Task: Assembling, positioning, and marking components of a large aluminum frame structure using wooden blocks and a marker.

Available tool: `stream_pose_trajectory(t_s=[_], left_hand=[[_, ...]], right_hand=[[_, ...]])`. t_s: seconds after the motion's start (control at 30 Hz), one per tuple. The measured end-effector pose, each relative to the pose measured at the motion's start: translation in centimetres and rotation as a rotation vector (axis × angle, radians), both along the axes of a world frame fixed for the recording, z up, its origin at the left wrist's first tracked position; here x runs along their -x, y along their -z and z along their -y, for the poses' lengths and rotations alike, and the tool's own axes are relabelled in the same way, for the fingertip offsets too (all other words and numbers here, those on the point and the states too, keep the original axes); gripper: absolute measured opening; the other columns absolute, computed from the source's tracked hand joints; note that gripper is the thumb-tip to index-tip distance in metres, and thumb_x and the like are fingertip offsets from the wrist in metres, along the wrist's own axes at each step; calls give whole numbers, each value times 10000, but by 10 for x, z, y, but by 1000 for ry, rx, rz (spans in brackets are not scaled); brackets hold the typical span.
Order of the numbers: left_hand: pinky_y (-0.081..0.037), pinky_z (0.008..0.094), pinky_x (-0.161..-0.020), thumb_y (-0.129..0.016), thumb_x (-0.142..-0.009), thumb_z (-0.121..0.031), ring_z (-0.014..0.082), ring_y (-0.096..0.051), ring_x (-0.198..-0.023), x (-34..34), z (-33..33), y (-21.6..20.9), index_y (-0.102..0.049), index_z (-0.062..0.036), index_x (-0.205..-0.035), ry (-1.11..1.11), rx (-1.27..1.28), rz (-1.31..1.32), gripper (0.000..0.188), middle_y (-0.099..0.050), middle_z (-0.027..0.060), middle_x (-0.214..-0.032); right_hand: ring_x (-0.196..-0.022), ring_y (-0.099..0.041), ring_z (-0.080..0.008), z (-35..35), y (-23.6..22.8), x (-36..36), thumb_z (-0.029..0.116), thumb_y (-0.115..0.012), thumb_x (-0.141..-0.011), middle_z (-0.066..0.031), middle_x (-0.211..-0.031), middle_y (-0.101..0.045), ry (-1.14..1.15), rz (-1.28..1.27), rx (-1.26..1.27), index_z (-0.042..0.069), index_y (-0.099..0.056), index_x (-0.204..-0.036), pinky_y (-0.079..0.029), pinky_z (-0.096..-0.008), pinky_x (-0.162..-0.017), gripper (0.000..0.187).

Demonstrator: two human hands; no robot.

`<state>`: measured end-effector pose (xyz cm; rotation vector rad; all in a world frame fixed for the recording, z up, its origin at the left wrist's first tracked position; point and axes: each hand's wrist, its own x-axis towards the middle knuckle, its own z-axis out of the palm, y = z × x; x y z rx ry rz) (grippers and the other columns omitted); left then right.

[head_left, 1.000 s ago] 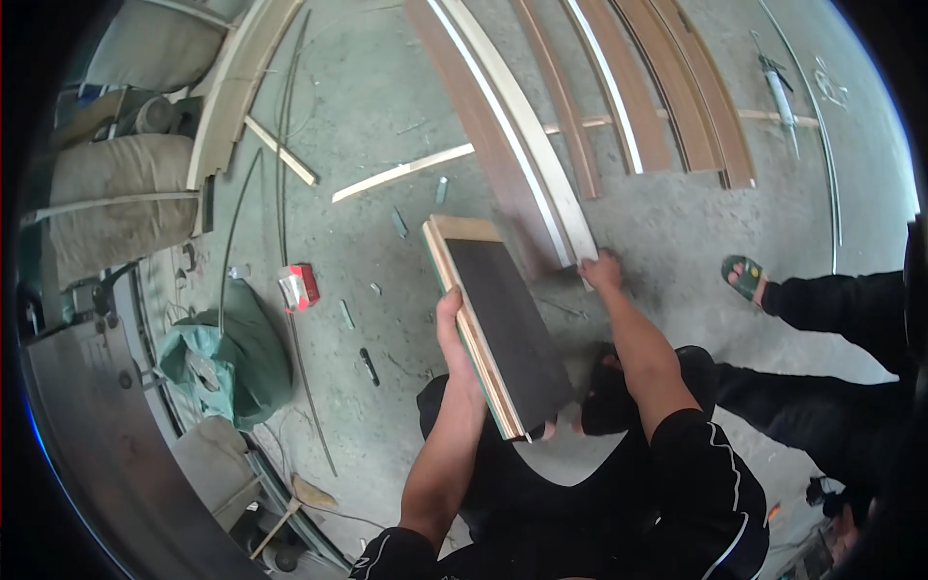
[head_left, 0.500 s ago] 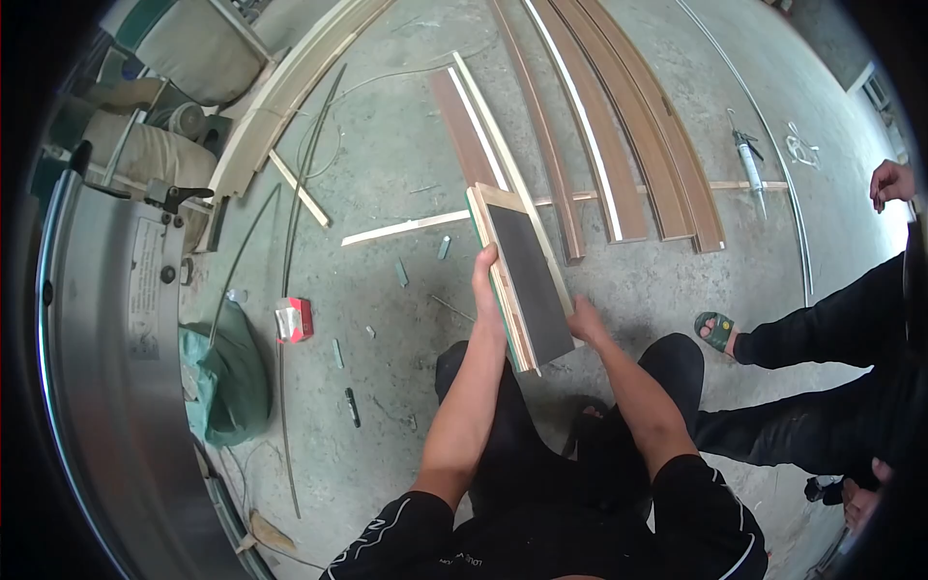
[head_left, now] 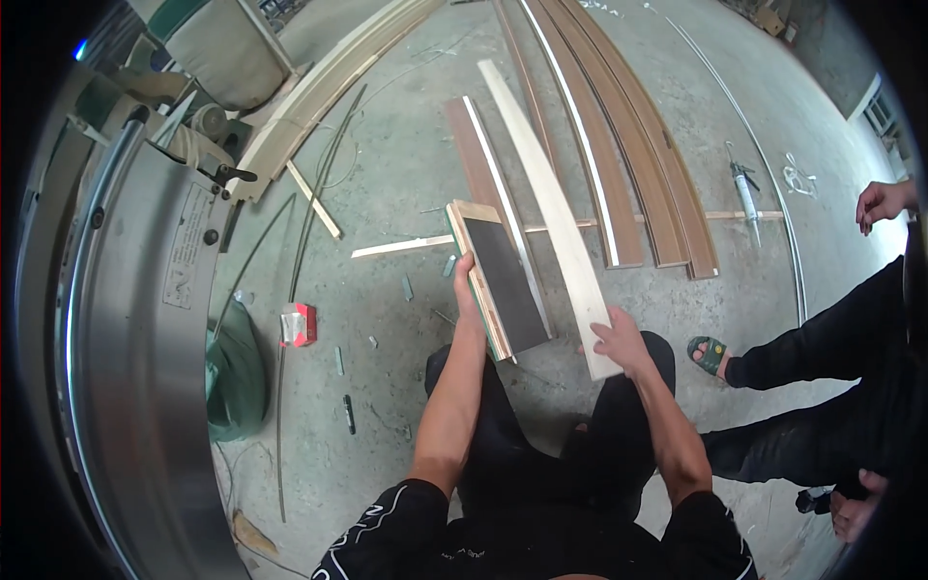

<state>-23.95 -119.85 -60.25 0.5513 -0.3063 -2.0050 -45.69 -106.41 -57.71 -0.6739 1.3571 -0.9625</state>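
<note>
My left hand (head_left: 468,290) is closed round the left edge of a short stack of boards (head_left: 503,271), whose top face is dark grey with a pale wood strip at the far end. The stack is held tilted above my knees. In my right hand (head_left: 622,340) is a long pale wooden strip (head_left: 536,184), gripped near its close end, with its broad face upward. The strip slants away to the far left, apart from the stack. Beyond the stack, a brown board with a white edge (head_left: 474,159) lies on the floor, partly hidden by it.
Several long brown planks (head_left: 667,184) lie ahead, crossing a thin batten (head_left: 401,247). A caulking gun (head_left: 745,193) rests right of them. A metal machine (head_left: 145,348) and green sack (head_left: 237,377) stand left, near a red box (head_left: 302,325). Another person's legs (head_left: 802,329) are at right.
The pale strip has swung away from the stack's right side and turned its broad face up, moving right with my right hand. My left hand and the stack have shifted slightly left.
</note>
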Motion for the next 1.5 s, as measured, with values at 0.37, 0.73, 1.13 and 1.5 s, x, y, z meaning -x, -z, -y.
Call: stream_pose_trajectory(t_s=[0.37,0.73,1.13,1.5], left_hand=[[-524,305,-610,-493,-810,-426,187,-615,-696,16,-4,-1,-558,-38,-1036,158,3,112,454,-616,84,-824],[-528,297,-595,-308,-771,-743,189,-614,-724,25,-12,12,-504,-42,-1084,158,173,277,792,-601,131,-865],[-463,327,-792,-374,-855,-583,180,-527,-938,55,-25,1,-270,-96,-1345,-18,89,238,699,-486,76,-1114],[-514,286,-594,-554,-861,-282,176,-593,-700,30,-32,40,-563,-83,-964,149,-158,-225,225,-591,60,-804]], right_hand=[[-609,-607,-185,-75,-27,-13,251,-522,-799,-113,-759,-577,-65,286,225,-26,-417,-1074,-482,-273,-531,405],[-630,-477,-69,-86,-67,27,269,-396,-902,-15,-690,-493,183,-565,434,-25,-508,-997,-379,-214,-545,329],[-506,-575,-286,-151,-47,-38,100,-561,-739,-134,-562,-519,-316,-775,320,-21,-505,-886,-449,-332,-493,199],[-454,-581,-132,-122,-71,-70,158,-520,-773,-71,-491,-540,-208,-364,-170,-50,-475,-818,-461,-255,-483,218]])
